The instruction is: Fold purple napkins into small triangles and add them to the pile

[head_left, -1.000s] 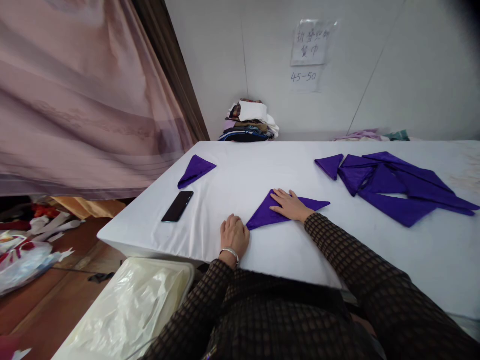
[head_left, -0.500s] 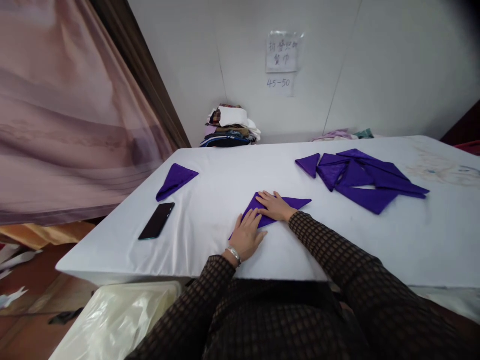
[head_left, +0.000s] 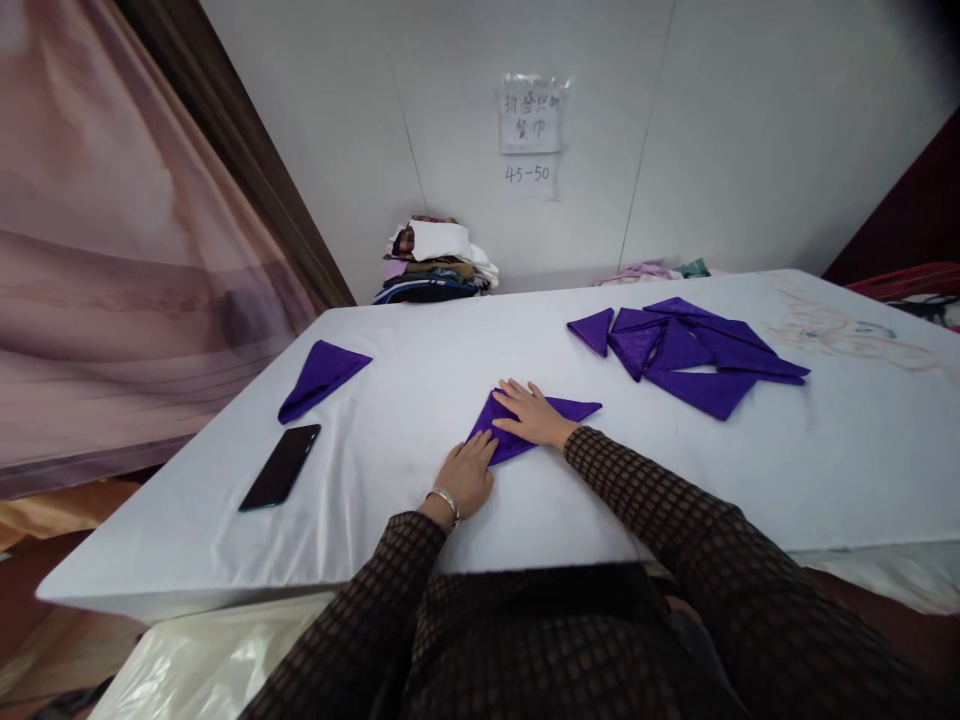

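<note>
Cloth, purple and folded to a long triangle, lies on the table in front of me, and from my remote seat I judge its folding to be well under way. I have the right hand spread flat across its middle, the fingers fanned out. The left hand rests its outstretched fingertips on the near left edge, with the palm over the white table cover; I see no pinch in either hand.

As for what is done, I find a folded triangle off to the left, just beyond the phone, and a small triangle over to the right. Beside that one lies a purple group (overlapping, so I won't trust a count), folded into various pointed shapes. As for what is left, the piece under my hands has an uncovered point running out to the right; whether it needs more folds, I cannot tell.
</note>
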A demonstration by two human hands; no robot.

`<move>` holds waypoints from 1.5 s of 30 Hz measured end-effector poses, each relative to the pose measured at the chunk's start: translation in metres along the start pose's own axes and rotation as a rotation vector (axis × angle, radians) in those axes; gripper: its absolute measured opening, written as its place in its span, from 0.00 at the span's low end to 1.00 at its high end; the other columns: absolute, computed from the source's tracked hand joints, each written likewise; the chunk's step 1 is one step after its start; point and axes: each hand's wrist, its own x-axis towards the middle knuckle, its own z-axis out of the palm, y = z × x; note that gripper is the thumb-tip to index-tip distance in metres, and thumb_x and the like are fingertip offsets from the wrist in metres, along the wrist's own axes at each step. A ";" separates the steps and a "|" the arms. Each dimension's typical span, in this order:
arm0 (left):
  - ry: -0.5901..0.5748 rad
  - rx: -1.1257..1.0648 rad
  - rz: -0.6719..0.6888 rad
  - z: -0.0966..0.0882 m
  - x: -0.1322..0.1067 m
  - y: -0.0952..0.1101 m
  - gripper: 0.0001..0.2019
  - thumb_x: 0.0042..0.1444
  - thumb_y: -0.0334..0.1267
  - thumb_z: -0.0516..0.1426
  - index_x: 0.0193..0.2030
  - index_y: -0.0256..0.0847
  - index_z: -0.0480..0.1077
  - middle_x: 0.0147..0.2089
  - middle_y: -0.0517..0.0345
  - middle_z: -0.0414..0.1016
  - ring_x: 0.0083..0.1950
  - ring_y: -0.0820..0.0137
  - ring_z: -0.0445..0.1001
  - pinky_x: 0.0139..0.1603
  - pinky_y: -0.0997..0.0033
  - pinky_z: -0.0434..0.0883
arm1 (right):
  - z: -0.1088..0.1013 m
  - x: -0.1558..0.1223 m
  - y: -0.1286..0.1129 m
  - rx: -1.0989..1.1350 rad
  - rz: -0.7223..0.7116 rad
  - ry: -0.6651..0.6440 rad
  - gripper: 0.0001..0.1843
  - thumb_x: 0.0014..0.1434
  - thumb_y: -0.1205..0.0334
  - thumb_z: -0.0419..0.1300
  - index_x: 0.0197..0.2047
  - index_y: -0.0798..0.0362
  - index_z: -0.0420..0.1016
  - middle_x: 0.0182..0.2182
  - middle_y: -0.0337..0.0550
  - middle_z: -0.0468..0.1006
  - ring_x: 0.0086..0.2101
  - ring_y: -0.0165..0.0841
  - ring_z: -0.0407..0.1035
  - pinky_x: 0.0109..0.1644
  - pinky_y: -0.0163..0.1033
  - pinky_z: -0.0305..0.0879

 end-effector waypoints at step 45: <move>0.110 -0.813 -0.032 -0.005 0.000 0.000 0.18 0.54 0.51 0.53 0.38 0.39 0.73 0.32 0.60 0.75 0.34 0.70 0.71 0.37 0.71 0.69 | 0.009 -0.106 -0.047 1.606 0.483 0.140 0.14 0.46 0.56 0.67 0.35 0.55 0.77 0.31 0.43 0.80 0.34 0.36 0.73 0.46 0.45 0.67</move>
